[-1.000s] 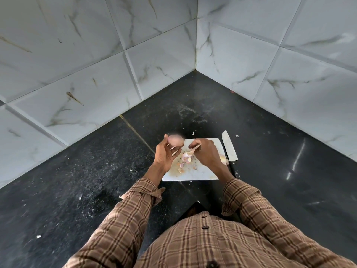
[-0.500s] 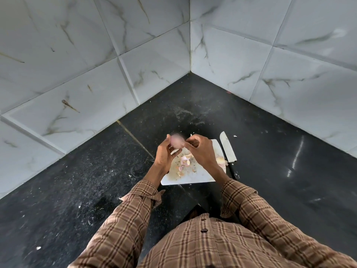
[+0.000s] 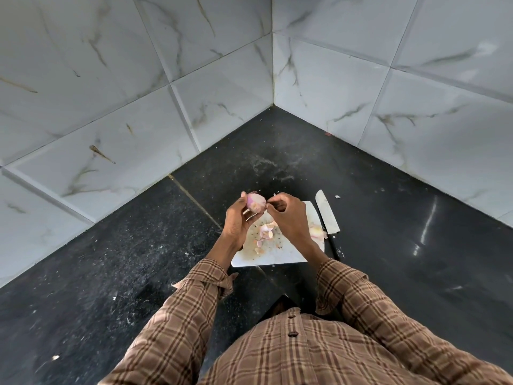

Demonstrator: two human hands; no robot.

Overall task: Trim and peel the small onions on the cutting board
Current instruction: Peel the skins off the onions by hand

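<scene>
At the left of the working area, the left hand [image 3: 236,220] holds a small onion [image 3: 256,202] raised above the far left corner of the white cutting board [image 3: 277,257], fingers curled behind and under the bulb and the thumb up along its left side, so the onion sits cradled at the fingertips and clear of the board. The bulb looks pale pink with a purplish patch, and it is likely light, firm under a thin papery skin, and a little slick where the skin is already off, so a cupping grip at the sides and back seems the right hold, leaving the right-facing end free to work. Touching that end, the right hand [image 3: 288,218] has its thumb and forefinger pressed together, apparently pinching a flap of skin at the onion's edge, while the other fingers are curled in toward the palm; the flap itself is too small to make out clearly. Dry skin of this kind tears easily, so a pull taken low, close to the bulb, should strip more in one go. Below the hands, loose peelings [image 3: 266,230] lie scattered on the board, and another pale piece [image 3: 316,232] rests near its right edge, partly behind the right wrist. Just beside the board on the right, a knife [image 3: 327,215] lies on the dark countertop [image 3: 138,245], untouched.
</scene>
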